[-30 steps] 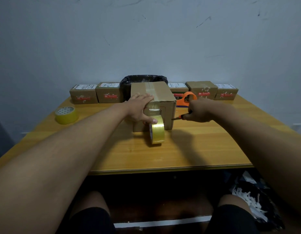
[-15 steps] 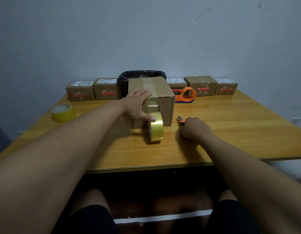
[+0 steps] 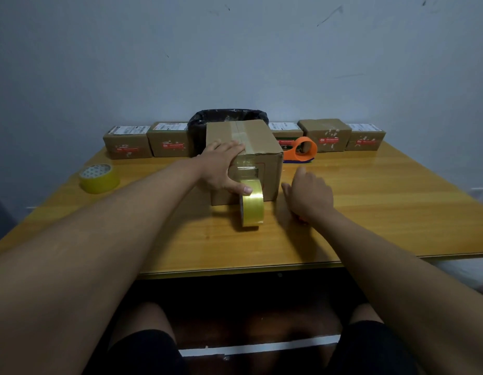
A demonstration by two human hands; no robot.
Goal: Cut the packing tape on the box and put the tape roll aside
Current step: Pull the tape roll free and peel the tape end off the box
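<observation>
Fingers of left hand [image 3: 221, 169] pin box [image 3: 251, 147]; right hand [image 3: 310, 196] spread, empty

Single head cam, fwd and down over table [image 3: 370, 212] (wide-angle, wall behind), close to forearms.

The box [image 3: 244, 161] stands mid-table [image 3: 384, 212], with the tape roll [image 3: 251, 203] on edge against its near face and a bin [image 3: 227, 119] just behind it. A row of small boxes [image 3: 126, 142] runs along the far edge on both sides of the bin — a tape dispenser [image 3: 302, 152] sits before those on the right. A second roll [image 3: 99, 177] lies flat far left; the left hand [image 3: 221, 166] rests on the box's near left corner, the right hand [image 3: 309, 196] on the table just right of it.
</observation>
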